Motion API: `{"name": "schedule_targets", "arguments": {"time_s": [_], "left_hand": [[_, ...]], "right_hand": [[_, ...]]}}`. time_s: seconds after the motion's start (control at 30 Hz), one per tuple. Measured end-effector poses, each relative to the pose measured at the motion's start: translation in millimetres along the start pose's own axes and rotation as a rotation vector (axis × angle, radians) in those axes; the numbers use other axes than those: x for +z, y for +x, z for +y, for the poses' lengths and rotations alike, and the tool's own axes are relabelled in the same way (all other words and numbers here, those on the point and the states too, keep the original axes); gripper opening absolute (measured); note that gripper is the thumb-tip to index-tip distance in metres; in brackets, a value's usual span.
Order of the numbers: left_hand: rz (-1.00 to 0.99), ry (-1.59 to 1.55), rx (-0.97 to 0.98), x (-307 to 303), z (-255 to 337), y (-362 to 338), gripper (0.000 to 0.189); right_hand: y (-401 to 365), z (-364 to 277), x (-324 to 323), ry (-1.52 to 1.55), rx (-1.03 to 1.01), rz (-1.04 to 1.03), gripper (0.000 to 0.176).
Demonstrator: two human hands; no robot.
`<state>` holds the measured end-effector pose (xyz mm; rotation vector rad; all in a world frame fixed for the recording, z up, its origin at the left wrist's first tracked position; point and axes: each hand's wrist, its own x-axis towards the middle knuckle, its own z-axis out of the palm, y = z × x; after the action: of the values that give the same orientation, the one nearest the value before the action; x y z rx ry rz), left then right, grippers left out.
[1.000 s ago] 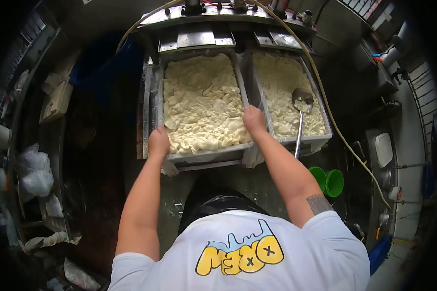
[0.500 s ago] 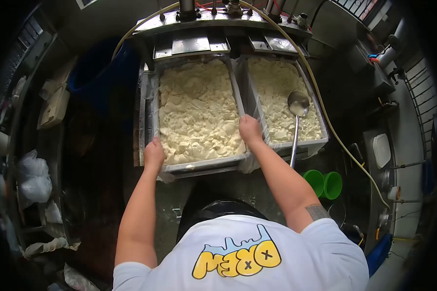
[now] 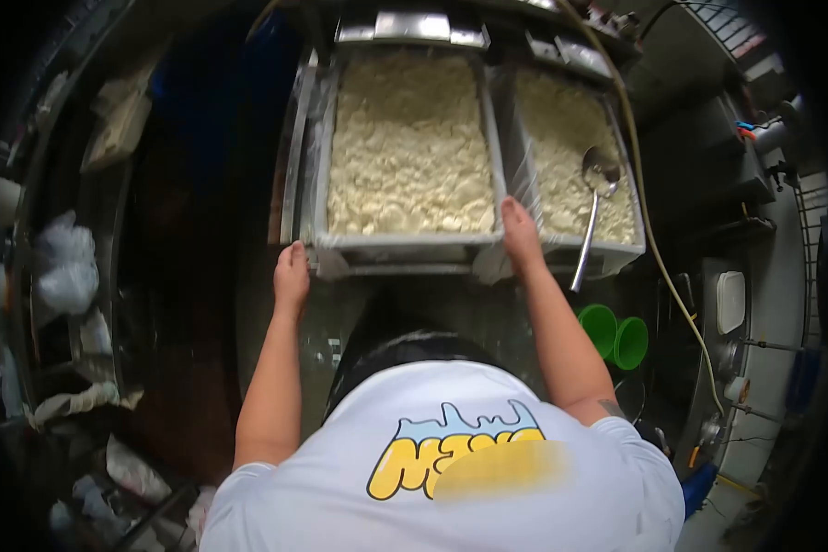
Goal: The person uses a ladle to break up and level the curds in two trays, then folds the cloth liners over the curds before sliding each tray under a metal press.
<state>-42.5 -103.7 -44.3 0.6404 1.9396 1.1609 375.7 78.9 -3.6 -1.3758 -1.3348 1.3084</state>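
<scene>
A cloth-lined box (image 3: pixel 409 241) in front of me is filled with pale, lumpy curd (image 3: pixel 409 152). My left hand (image 3: pixel 291 283) is closed at its front left corner, thumb upward; the contact of the other fingers is hard to see. On the front right side, my right hand (image 3: pixel 522 235) is wrapped round the box wall, its fingers partly hidden in the gap to a second box (image 3: pixel 607 250). That one also holds curd, and a metal ladle (image 3: pixel 587 235) rests in it with its handle over the front rim.
Metal press plates (image 3: pixel 412 26) stand behind the boxes. A yellowish hose (image 3: pixel 649 216) runs down the right side. Two green buckets (image 3: pixel 615 336) stand on the floor at right. Shelving with plastic bags (image 3: pixel 67 262) is at left.
The boxes now sit higher and further right in the view. Both hands have slid back toward the front corners of the left box. The ladle still lies in the right box.
</scene>
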Motion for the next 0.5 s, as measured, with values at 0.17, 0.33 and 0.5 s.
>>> {"name": "schedule_targets", "arguments": {"time_s": [0.17, 0.33, 0.5], "left_hand": [[0.166, 0.326, 0.319, 14.8, 7.7, -52.3, 0.032], [-0.147, 0.443, 0.525, 54.8, 14.0, -95.5, 0.026], [-0.312, 0.34, 0.136, 84.2, -26.6, -82.2, 0.034]], "right_hand": [[-23.1, 0.4, 14.7, -0.251, -0.197, 0.289, 0.05], [-103.3, -12.9, 41.2, -0.522, -0.597, 0.096, 0.017], [-105.0, 23.0, 114.0, -0.752, -0.624, -0.406, 0.023]]}}
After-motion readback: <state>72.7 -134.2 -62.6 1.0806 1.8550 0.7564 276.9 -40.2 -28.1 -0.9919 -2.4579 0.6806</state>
